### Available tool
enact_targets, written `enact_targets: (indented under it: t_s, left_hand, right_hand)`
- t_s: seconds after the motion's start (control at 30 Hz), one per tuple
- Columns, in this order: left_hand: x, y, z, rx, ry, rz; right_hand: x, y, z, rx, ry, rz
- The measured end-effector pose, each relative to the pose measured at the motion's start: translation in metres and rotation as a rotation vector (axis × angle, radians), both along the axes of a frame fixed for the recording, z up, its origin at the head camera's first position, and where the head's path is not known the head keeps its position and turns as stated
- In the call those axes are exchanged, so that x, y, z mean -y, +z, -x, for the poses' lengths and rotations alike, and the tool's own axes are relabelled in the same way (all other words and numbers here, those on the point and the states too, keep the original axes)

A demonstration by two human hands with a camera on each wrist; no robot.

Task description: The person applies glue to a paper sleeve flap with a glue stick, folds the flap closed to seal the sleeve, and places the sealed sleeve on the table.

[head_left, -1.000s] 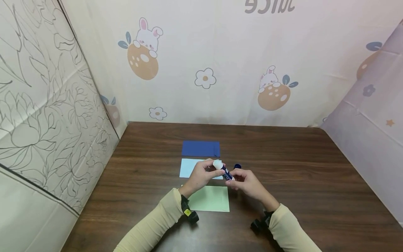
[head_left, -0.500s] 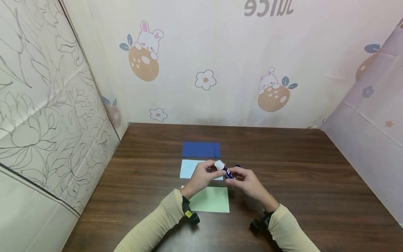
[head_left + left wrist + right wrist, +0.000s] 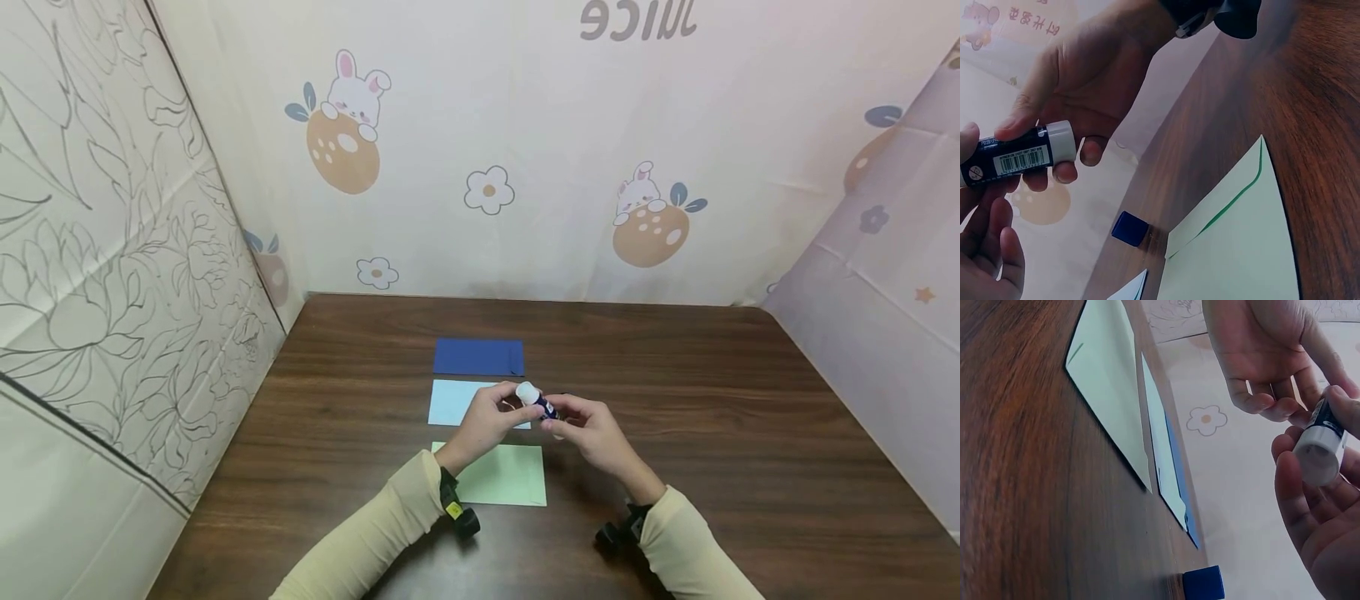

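Both hands hold a glue stick [image 3: 546, 407] with a dark blue labelled barrel and white ends, tilted above the envelopes. My left hand [image 3: 483, 422] pinches it between thumb and fingers near its upper white end. My right hand [image 3: 596, 435] grips the lower end, its thumb and fingertips on the barrel. In the left wrist view a barcode shows on the glue stick [image 3: 1019, 157]. The right wrist view looks onto one round, whitish end of the glue stick [image 3: 1321, 456]. A dark blue cap [image 3: 1130, 229] stands on the table, hidden behind the right hand in the head view.
A light green envelope [image 3: 502, 477] lies nearest on the brown wooden table [image 3: 712, 400]. Beyond it are a light blue envelope [image 3: 453, 402], partly covered by the left hand, and a dark blue envelope [image 3: 476, 357]. Printed cloth [image 3: 555, 233] hangs behind the table.
The left hand and the upper end of the glue stick have shifted slightly right. The right hand's fingers have moved a little on the lower end. The cap has gone from sight behind the right hand.
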State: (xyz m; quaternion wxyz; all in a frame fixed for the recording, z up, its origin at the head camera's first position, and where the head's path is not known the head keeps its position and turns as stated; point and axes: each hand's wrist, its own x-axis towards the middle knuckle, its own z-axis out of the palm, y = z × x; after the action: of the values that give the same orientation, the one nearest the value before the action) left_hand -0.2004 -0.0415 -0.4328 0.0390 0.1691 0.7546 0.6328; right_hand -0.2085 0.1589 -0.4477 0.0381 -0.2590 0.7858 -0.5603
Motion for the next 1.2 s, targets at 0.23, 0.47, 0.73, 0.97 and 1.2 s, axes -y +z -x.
enact_targets:
  t_s: [0.23, 0.47, 0.73, 0.97, 1.2]
  left_hand:
    - [0.0, 0.0, 0.002, 0.008, -0.021, 0.027]
    - [0.002, -0.017, 0.017, 0.026, -0.107, 0.074]
    - [0.001, -0.021, 0.028, 0.008, -0.089, 0.153]
    - [0.001, -0.022, 0.037, 0.067, -0.045, 0.215]
    - [-0.004, -0.022, 0.049, 0.112, -0.028, 0.245]
  right_hand:
    - [-0.005, 0.0, 0.0, -0.018, -0.022, -0.023]
    - [-0.009, 0.001, 0.001, -0.01, -0.048, -0.025]
    - [-0.015, 0.003, 0.003, -0.001, -0.098, -0.021]
    - [-0.019, 0.004, 0.005, 0.023, -0.147, -0.026]
    - [-0.022, 0.007, 0.005, 0.019, -0.172, -0.011]
